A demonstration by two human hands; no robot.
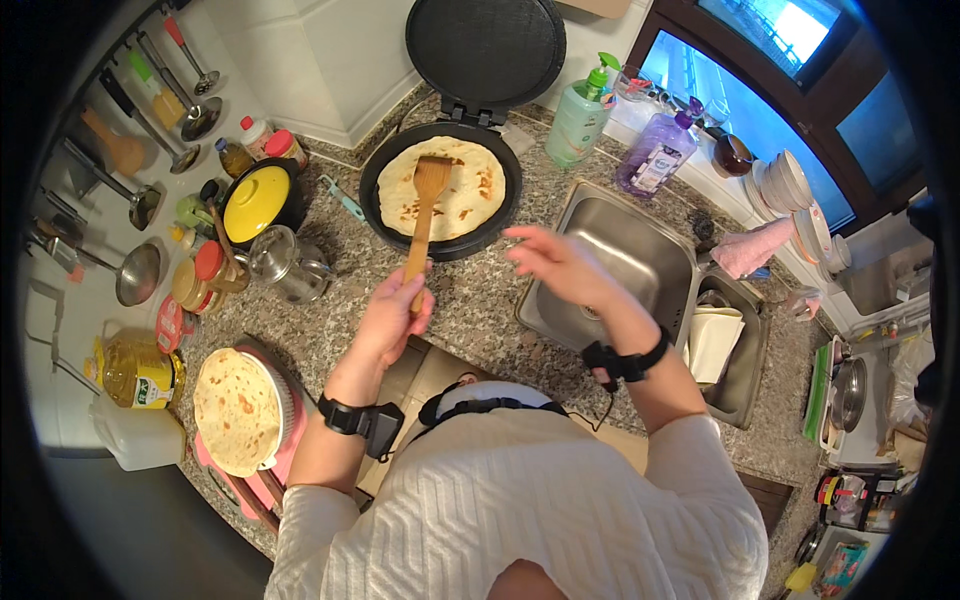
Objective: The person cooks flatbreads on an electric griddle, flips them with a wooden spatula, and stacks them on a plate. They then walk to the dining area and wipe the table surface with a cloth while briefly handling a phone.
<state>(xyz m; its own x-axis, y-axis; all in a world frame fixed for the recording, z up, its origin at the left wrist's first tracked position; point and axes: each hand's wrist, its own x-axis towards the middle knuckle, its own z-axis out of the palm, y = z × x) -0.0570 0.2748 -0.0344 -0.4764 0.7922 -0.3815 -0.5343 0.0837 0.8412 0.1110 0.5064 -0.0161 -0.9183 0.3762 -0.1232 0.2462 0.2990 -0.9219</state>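
My left hand (395, 315) grips the handle of a wooden spatula (425, 217), whose blade rests on a round flatbread (476, 206). Brown spots mark the bread's pale upper face. It lies in the lower plate of a black electric griddle (379, 234), and the griddle's lid (486, 52) stands raised behind. My right hand (547, 262) hovers over the counter between griddle and sink, fingers apart, holding nothing. Its fingertips are close to the griddle's right rim.
A steel double sink (622, 225) lies to the right, with two pump bottles (577, 124) behind it. Cooked flatbreads (238, 412) sit in a white basket at the left. Nearby are a glass pitcher (289, 266), a yellow-lidded pot (257, 202) and an oil jug (139, 371).
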